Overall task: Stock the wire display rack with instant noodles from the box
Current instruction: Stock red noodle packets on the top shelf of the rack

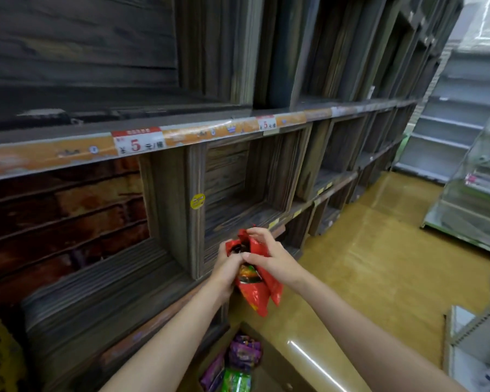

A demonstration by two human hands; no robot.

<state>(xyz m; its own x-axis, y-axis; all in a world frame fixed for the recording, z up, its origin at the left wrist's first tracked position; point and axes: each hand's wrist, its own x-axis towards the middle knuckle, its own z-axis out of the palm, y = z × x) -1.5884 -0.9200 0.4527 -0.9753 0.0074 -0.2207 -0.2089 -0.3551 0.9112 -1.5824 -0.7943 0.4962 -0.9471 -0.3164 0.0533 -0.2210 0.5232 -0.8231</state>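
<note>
Purple and green noodle packs point(238, 366) lie in the cardboard box point(269, 355) at the bottom of the view, down on the yellow floor point(365, 250). Above the box, two bare arms reach forward. Both hands hold a small bunch of red noodle packs point(253, 290) in the air, just in front of a wooden shelf cubby point(232, 193). The left hand point(226, 268) has its fingers curled round the packs from the left side. The right hand point(269, 254) pinches the top edges of the packs with its fingers and thumb.

Things could go wrong from here. The packs look smooth and shiny, so one might slip out of the bunch and fall to the floor or back into the box. If the hands squeeze too hard, the noodles inside could crack. A pack could also catch on the cubby's wooden edge and end up crooked.

The packs are bright red and soft. One shows a picture of food on its front. Their bottom ends hang loose below the hands. How many packs are in the bunch is hard to tell.
</note>
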